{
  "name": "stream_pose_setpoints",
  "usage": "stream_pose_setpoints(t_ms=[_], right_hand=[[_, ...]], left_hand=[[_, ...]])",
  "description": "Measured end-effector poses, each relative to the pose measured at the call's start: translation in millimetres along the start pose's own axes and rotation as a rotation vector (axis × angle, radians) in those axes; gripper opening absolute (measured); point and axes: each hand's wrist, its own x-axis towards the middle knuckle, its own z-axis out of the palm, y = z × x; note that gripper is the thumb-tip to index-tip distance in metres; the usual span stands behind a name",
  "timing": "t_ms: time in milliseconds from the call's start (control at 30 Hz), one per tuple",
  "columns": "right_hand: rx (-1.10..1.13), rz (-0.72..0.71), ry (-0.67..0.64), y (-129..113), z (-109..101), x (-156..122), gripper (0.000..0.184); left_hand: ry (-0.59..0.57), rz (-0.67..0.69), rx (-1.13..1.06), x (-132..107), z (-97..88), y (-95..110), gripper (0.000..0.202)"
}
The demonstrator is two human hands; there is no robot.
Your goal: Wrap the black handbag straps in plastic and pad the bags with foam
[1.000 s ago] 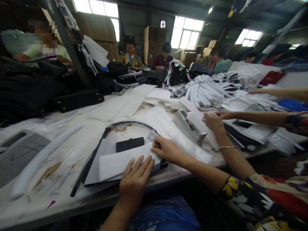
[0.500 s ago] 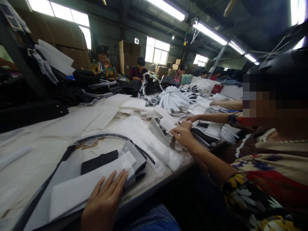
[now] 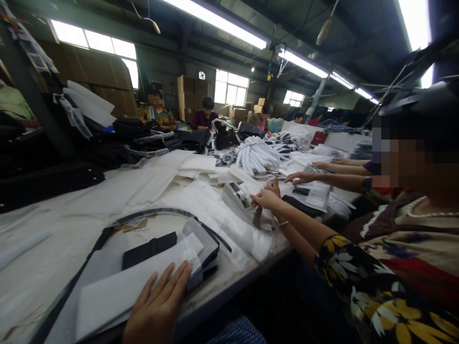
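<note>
My left hand (image 3: 161,298) lies flat on a folded white foam sheet (image 3: 118,289), fingers stretched out. That sheet rests over a grey and black bag piece (image 3: 208,243). A black strap (image 3: 143,215) curves around behind it, and a flat black piece (image 3: 150,250) shows beside the sheet. Farther right, my right hand (image 3: 266,199), below a black floral sleeve, pinches at the front of a grey tape dispenser (image 3: 236,203). Clear tape seems to be at its fingertips, though too small to see well. A co-worker's hand (image 3: 274,185) is just behind it.
A co-worker (image 3: 401,239) sits close on my right; their hand (image 3: 299,177) reaches over the table. White foam sheets (image 3: 154,177) and bundled white strips (image 3: 256,155) cover the table's middle. Black bags (image 3: 46,181) are piled left, beside a slanted post (image 3: 36,95).
The view has shifted slightly. My left hand stays on the foam sheet. My right hand remains at the dispenser, with its forearm slightly changed in angle. A co-worker's hand has moved right, fingers stretched.
</note>
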Motion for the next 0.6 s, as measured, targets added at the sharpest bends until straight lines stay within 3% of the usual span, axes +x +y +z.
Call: stream_pose_setpoints(t_ms=[133, 367, 500, 600], right_hand=[[0.194, 0.127, -0.172, 2.5, -6.9, 2.7, 0.032], [0.452, 0.3, -0.255, -14.3, 17.8, 12.9, 0.034], [0.607, 0.303, -0.22, -20.3, 15.2, 7.0, 0.02], [0.735, 0.251, -0.131, -21.7, 6.5, -9.4, 0.024]], left_hand=[[-0.009, -0.005, 0.0, -1.7, 2.1, -0.1, 0.07], [-0.005, 0.017, -0.011, 0.3, 0.9, -0.4, 0.068], [-0.003, 0.017, -0.014, 1.9, -1.9, -0.2, 0.068], [-0.016, 0.012, -0.028, 1.7, -3.0, -0.1, 0.067]])
